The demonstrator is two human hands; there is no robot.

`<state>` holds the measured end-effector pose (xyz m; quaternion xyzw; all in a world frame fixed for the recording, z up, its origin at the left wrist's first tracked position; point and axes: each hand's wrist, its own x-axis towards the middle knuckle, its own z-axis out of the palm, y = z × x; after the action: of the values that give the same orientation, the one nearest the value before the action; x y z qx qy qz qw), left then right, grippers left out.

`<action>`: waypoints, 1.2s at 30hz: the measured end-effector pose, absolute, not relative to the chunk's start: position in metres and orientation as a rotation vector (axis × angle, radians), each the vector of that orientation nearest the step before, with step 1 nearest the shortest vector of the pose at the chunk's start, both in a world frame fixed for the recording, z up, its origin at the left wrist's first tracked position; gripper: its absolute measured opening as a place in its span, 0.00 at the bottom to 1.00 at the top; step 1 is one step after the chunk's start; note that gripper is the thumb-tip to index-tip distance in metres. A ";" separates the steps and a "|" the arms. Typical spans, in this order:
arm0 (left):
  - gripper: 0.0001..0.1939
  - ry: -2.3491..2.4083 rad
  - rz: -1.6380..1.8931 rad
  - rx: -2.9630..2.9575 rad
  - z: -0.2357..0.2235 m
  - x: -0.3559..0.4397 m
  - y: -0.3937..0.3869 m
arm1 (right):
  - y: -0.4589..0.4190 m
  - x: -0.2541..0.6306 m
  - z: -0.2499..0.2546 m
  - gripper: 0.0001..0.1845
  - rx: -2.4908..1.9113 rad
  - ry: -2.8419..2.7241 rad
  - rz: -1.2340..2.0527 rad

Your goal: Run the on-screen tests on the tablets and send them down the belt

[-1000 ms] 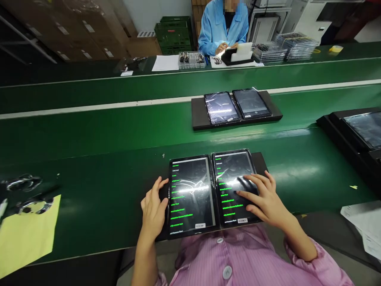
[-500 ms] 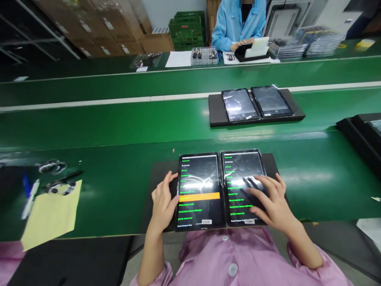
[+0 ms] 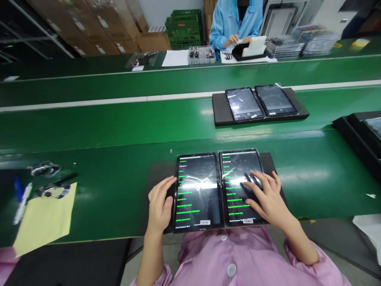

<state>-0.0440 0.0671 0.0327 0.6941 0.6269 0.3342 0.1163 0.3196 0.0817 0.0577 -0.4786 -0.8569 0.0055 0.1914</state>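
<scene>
Two black tablets lie side by side on a dark board (image 3: 160,169) at the bench's near edge. Both screens show lists of mostly green text. Beside the outer edge of the left tablet (image 3: 199,202) is my left hand (image 3: 160,204), fingers stretched out, a fingertip at the tablet's rim. My right hand (image 3: 268,196) is spread over the right tablet (image 3: 238,167) with its fingertips at or just above the glass; I cannot tell whether they touch. It covers part of that screen's right side.
Beyond, two more tablets (image 3: 244,104) rest on a black board (image 3: 220,115). A black stand (image 3: 354,135) is at right. Yellow paper (image 3: 44,218), a white pen (image 3: 23,203) and earphone-like cables (image 3: 45,169) lie left. Across the bench sits a person in blue (image 3: 220,26).
My left thumb has drawn back from the left tablet, where an orange highlighted line showed half a second ago and is now gone. The view has shifted. My right hand stays over the right tablet.
</scene>
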 end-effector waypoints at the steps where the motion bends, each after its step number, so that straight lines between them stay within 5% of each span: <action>1: 0.27 1.813 1.007 2.057 0.032 -0.045 0.066 | 0.082 0.319 0.057 0.22 -1.362 -2.417 0.024; 25: 0.22 1.647 1.053 2.340 0.034 -0.045 0.064 | 0.080 0.319 0.055 0.21 -1.387 -2.452 0.041; 31: 0.21 1.642 1.058 2.376 0.035 -0.045 0.066 | 0.085 0.309 0.055 0.35 -1.377 -2.513 0.116; 36: 0.20 1.604 1.096 2.395 0.034 -0.047 0.065 | 0.091 0.310 0.062 0.27 -1.203 -2.542 0.270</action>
<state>-0.0468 0.0652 0.0344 0.7764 0.5198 0.3551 0.0289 0.3099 0.0909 0.0624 -0.4206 -0.8885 0.0945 0.1575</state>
